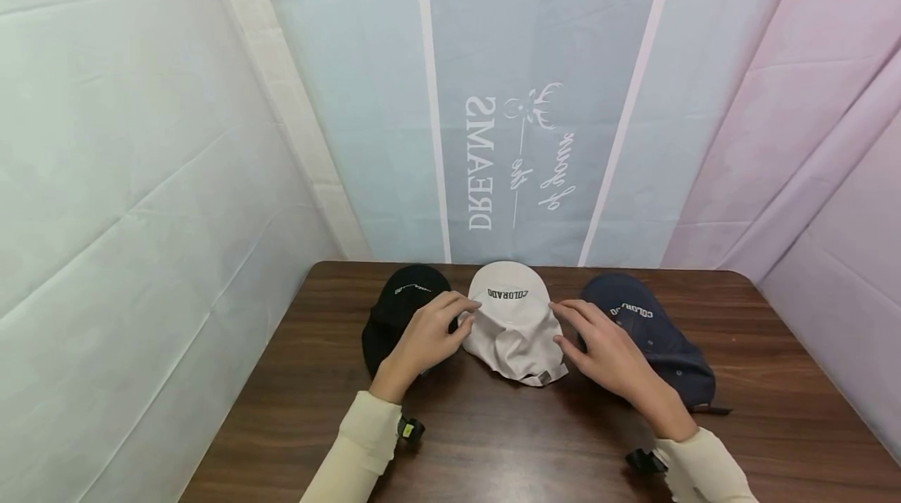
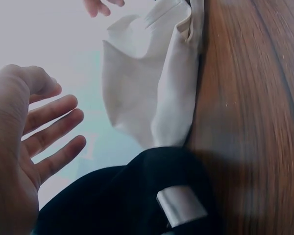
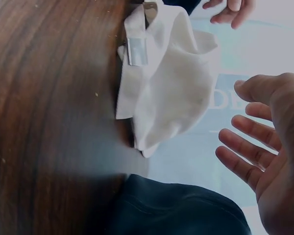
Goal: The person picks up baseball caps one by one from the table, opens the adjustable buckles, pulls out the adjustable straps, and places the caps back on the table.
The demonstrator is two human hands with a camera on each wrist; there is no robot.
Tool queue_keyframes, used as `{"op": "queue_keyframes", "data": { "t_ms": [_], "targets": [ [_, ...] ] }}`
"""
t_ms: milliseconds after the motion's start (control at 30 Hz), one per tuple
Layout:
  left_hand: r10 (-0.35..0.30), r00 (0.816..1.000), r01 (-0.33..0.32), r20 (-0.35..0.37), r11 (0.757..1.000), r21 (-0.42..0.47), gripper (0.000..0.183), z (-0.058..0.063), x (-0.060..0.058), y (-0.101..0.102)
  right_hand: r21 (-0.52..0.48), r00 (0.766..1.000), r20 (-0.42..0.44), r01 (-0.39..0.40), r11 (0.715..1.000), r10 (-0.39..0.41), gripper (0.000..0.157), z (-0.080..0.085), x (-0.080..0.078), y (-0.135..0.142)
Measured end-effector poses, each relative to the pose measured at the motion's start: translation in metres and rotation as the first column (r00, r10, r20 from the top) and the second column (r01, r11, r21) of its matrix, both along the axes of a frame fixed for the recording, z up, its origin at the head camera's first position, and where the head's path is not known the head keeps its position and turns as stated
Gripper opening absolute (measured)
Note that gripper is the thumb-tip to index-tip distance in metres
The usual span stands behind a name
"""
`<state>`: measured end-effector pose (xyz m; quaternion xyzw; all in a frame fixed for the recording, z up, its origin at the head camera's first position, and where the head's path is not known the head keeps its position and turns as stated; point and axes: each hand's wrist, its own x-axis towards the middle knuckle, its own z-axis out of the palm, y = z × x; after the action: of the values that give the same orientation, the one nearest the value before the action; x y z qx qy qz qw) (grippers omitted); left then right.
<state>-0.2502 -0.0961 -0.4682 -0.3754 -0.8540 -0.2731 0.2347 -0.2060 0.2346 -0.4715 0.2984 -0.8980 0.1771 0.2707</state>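
Observation:
A white baseball cap (image 1: 517, 331) with dark COLORADO lettering lies at the back middle of the table, its brim toward the wall. My left hand (image 1: 438, 331) hovers at its left side, fingers loosely bent and holding nothing. At the cap's right side is my right hand (image 1: 601, 343), fingers spread and relaxed, also holding nothing. Below and left of the left hand sits a black cap (image 1: 383, 323), partly covered by that hand. A navy cap (image 1: 676, 358) with white lettering lies under and beyond the right hand. In the right wrist view, the white cap's strap (image 3: 137, 54) has a metal buckle.
The brown wooden table (image 1: 493, 456) ends just behind the caps, against a pale blue-grey cloth wall (image 1: 535, 34) with printed words. White cloth (image 1: 127, 174) hangs at the left and pinkish cloth (image 1: 809, 96) at the right.

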Motion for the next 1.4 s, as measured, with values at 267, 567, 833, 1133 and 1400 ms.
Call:
{"op": "queue_keyframes", "data": {
  "t_ms": [267,567,833,1133,1400],
  "targets": [
    [0.024,0.999,-0.023,0.032,1.0,-0.018,0.021,-0.006,-0.003,0.016,-0.008,1.0,0.015,0.008,1.0,-0.008,0.055,-0.007,-0.003,-0.007],
    [0.023,0.998,-0.019,0.055,0.997,-0.07,0.023,-0.018,-0.005,0.028,0.015,1.0,0.013,-0.011,1.0,0.011,0.054,-0.018,-0.006,-0.017],
    [0.037,0.999,-0.034,0.029,0.993,-0.113,0.016,-0.024,-0.005,0.033,0.056,1.0,-0.003,-0.004,0.998,0.004,0.049,-0.026,-0.006,-0.025],
    [0.024,1.0,-0.024,0.0,0.998,-0.057,0.008,-0.027,-0.007,0.035,0.045,0.987,-0.163,0.0,0.999,0.007,0.033,-0.033,-0.013,-0.031],
    [0.03,0.999,-0.029,0.019,0.999,-0.038,0.007,-0.03,-0.007,0.037,0.012,0.986,-0.162,0.024,1.0,-0.022,0.021,-0.034,-0.013,-0.033]
  ]
}}
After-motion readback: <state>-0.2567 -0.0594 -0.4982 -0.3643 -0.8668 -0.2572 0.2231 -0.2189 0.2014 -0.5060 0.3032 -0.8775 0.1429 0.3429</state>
